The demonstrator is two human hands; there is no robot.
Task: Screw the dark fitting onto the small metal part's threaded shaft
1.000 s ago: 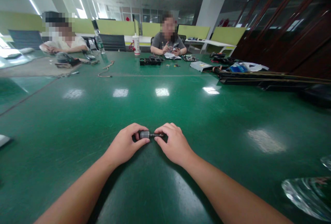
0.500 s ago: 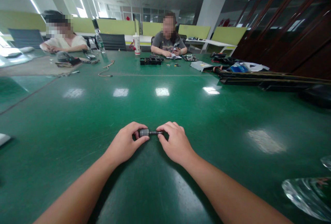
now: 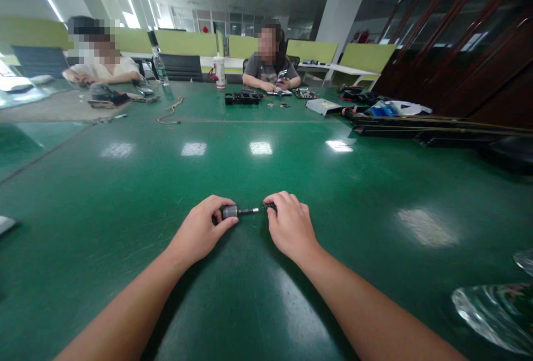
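Observation:
Thumb and fingers of my left hand (image 3: 204, 225) are closed round a small grey cylinder with a thin shaft (image 3: 230, 211), whose silvery tip points right. Just beyond that tip, my right hand (image 3: 291, 225) pinches a small dark part (image 3: 270, 206), mostly covered by the fingers. A short gap separates the shaft from this dark part. Both hands are low over the green table (image 3: 258, 178).
Far across the table, two people sit, with a black device (image 3: 243, 98), a white bottle (image 3: 219, 72) and a clear bottle (image 3: 160, 66). Long black parts (image 3: 400, 126) lie at the right. A glass object (image 3: 491, 314) stands near right.
My right hand has moved right, away from the cylinder, with the small dark part between its fingers. The shaft's tip now shows. My left hand has shifted only slightly.

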